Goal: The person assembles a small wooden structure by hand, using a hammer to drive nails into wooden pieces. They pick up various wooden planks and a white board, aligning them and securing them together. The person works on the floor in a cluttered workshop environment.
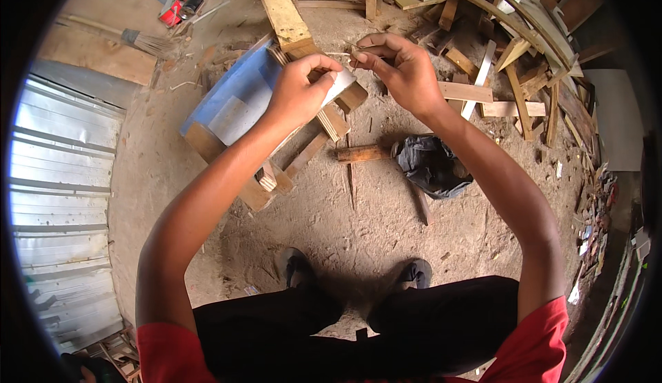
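My left hand (pixel 303 88) is up in front of me with its fingers curled in a pinch; whatever lies in them is too small to name. To its right, my right hand (pixel 407 73) pinches a small, thin, brownish piece between thumb and fingertips, its kind unclear. A pale thin strip shows between the two hands. Below them stands a wooden frame or bench with a blue panel (pixel 238 83). A thick, worn wooden beam (pixel 283 12) runs from it toward the far side. The left wrist hides part of the blue panel.
A black plastic bag (pixel 434 169) lies on the dirt floor beside a short wood block (pixel 363 154). Scrap boards (pixel 514 107) pile up at the far right. A broom (pixel 141 40) and red cans (pixel 181 0) are at the far left, near corrugated metal sheeting (pixel 65 204).
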